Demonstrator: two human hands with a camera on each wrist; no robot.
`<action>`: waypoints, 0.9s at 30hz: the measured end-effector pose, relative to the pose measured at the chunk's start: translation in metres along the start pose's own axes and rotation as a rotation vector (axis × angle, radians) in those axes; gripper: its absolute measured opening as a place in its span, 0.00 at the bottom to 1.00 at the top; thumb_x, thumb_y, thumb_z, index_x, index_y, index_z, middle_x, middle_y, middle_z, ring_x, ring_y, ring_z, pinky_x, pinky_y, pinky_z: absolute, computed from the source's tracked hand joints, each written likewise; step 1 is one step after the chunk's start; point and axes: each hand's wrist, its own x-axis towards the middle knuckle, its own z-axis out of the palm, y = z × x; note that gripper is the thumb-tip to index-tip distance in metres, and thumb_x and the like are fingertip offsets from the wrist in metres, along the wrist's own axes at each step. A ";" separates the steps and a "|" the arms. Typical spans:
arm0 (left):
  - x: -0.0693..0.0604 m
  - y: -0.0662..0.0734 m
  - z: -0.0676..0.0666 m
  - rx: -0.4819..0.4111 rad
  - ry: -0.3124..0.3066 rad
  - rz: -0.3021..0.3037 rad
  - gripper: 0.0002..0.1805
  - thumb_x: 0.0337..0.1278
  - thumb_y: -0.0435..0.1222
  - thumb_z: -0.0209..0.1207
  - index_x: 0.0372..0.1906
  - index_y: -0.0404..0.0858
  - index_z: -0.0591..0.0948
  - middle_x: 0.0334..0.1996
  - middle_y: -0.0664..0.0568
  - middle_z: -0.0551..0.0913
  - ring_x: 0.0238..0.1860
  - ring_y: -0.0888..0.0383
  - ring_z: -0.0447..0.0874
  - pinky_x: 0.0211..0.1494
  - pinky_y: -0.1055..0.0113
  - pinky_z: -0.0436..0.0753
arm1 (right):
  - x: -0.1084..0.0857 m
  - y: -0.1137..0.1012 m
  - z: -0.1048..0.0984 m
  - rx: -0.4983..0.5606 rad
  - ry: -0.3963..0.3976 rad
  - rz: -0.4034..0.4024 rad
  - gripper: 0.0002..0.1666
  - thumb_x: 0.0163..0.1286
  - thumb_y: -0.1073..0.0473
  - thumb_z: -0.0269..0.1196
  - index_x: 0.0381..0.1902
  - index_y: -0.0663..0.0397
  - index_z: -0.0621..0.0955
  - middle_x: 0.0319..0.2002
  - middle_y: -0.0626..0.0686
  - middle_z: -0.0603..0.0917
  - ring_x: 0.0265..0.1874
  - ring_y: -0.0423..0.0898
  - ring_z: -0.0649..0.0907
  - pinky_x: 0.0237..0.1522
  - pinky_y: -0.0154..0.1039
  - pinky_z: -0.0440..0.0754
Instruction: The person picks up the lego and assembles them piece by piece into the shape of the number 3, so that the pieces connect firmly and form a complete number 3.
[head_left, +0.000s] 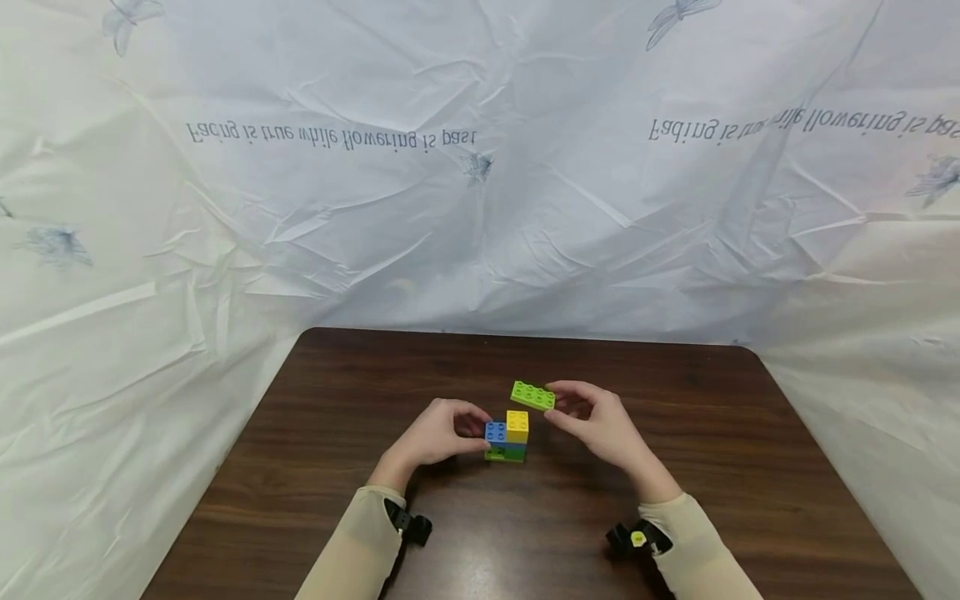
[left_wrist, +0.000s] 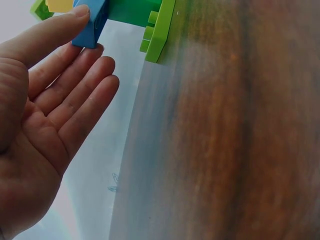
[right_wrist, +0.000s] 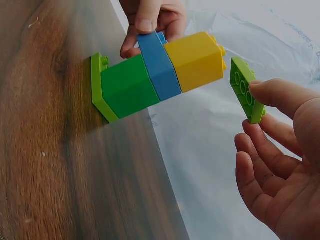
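Note:
A small tower of toy building bricks stands on the table. Its base is a flat lime plate (right_wrist: pixel 96 86), then comes a green brick (right_wrist: pixel 130 86), a blue brick (right_wrist: pixel 160 67) and a yellow brick (right_wrist: pixel 196 61) on top. My left hand (head_left: pixel 438 433) pinches the blue brick's overhanging end between thumb and fingers, as the left wrist view shows. In my right hand (head_left: pixel 600 423), thumb and fingers pinch one end of a second flat lime plate (head_left: pixel 533 396). That plate is held studs up, just above and right of the yellow brick, apart from it.
The dark wooden table (head_left: pixel 360 367) has rounded far corners. A pale wrinkled sheet (head_left: pixel 480 217) with printed words and flowers hangs behind it and at both sides. Black wrist cameras (head_left: pixel 416 528) are strapped over beige sleeves (head_left: pixel 705 542).

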 end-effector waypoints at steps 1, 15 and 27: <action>0.000 0.000 0.000 -0.003 0.000 0.000 0.17 0.62 0.43 0.77 0.54 0.45 0.89 0.43 0.59 0.89 0.42 0.63 0.88 0.48 0.64 0.87 | 0.000 -0.001 0.001 0.002 -0.004 -0.001 0.24 0.72 0.52 0.75 0.63 0.49 0.86 0.50 0.48 0.88 0.46 0.45 0.87 0.46 0.41 0.86; 0.001 -0.003 0.002 -0.026 0.007 -0.001 0.17 0.61 0.42 0.78 0.53 0.44 0.88 0.41 0.58 0.88 0.42 0.62 0.88 0.49 0.64 0.87 | 0.001 -0.009 0.014 0.023 -0.057 -0.038 0.21 0.72 0.52 0.75 0.61 0.44 0.87 0.53 0.46 0.88 0.47 0.44 0.87 0.48 0.44 0.87; 0.001 -0.001 0.001 -0.041 0.004 -0.011 0.17 0.62 0.43 0.78 0.53 0.44 0.88 0.41 0.59 0.88 0.42 0.61 0.88 0.49 0.64 0.87 | 0.002 -0.013 0.020 0.037 -0.116 -0.030 0.21 0.73 0.52 0.74 0.62 0.43 0.86 0.56 0.46 0.87 0.49 0.45 0.88 0.50 0.42 0.87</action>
